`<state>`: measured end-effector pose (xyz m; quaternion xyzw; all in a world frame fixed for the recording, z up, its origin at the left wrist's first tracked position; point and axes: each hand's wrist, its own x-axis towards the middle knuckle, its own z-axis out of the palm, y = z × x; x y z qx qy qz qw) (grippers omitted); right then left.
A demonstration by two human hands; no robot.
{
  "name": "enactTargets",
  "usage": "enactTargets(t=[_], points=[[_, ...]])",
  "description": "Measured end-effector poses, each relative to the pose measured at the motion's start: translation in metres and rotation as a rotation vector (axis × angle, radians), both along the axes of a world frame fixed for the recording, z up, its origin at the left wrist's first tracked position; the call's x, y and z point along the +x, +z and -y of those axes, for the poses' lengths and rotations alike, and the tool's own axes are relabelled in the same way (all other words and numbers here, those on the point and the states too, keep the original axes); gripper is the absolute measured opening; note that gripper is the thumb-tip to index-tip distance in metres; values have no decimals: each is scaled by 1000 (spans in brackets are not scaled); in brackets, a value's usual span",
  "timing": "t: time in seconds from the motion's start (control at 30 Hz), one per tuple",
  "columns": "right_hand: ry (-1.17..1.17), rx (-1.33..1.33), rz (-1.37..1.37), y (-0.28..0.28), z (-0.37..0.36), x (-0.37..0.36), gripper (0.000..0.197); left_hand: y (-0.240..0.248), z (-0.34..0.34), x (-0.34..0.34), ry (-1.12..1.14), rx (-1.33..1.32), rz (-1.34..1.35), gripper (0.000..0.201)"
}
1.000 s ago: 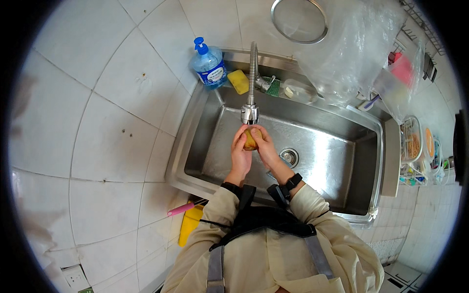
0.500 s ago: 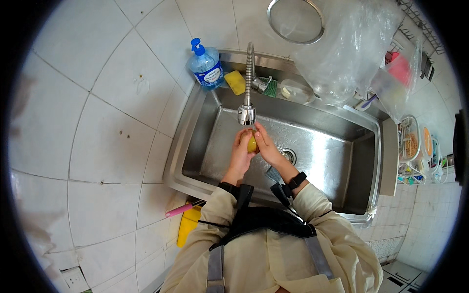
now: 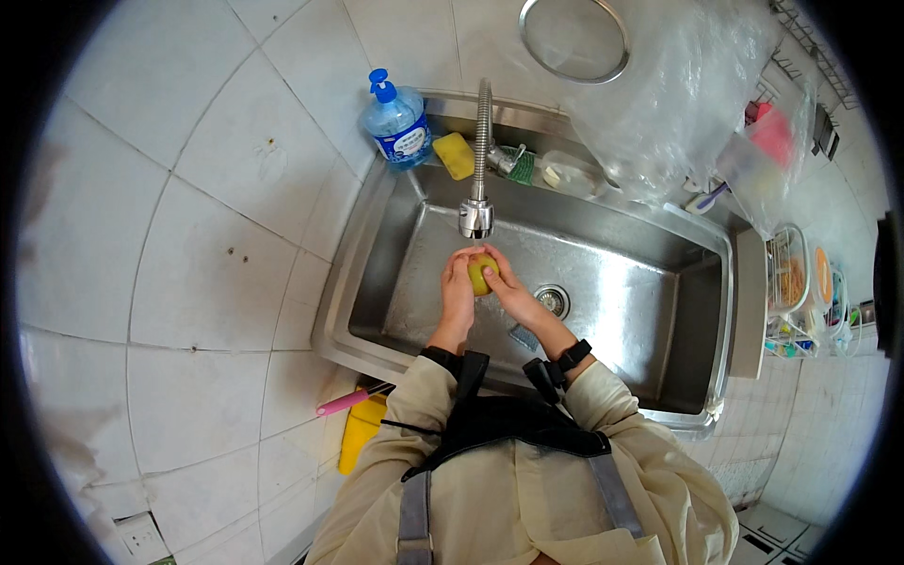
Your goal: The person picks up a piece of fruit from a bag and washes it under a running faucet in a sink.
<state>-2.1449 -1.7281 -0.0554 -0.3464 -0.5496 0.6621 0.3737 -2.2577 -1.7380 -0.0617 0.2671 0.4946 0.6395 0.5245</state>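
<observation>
Between my two hands is a round yellow-green fruit point(image 3: 482, 274), its exact kind unclear. My left hand point(image 3: 458, 290) wraps its left side, and my right hand point(image 3: 509, 285) curls round its right side, thumb across the front. Just above them hangs the chrome spray head point(image 3: 476, 218) of a flexible faucet, with water seeming to run from it onto the fingers. Both hands are over the left part of a stainless steel sink point(image 3: 612, 254). The fruit's far side is hidden by the fingers.
At the sink's back left stand a blue pump bottle point(image 3: 399, 132) and a yellow sponge point(image 3: 454, 156). The drain point(image 3: 553, 300) lies right of my hands. A clear plastic bag point(image 3: 669, 104) and a round strainer point(image 3: 574, 40) hang behind. A wire rack point(image 3: 789, 311) is at the right.
Both hands have turned the fruit and shifted slightly left, so more of its yellow-green surface shows. My right thumb now lies across its front.
</observation>
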Motion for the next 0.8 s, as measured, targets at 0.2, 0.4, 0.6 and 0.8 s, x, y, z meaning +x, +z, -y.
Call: enactTargets(t=[0.2, 0.4, 0.6, 0.8], points=[[2, -135, -77, 7, -9, -2, 49, -2, 1, 0, 45, 58, -144, 29], [-126, -173, -57, 20, -14, -13, 32, 1, -1, 0, 42, 189, -377, 32], [-119, -233, -115, 28, -22, -22, 24, 12, -1, -2, 56, 185, -619, 32], [172, -267, -32, 39, -24, -6, 34, 20, -1, -11, 45, 177, -640, 31]])
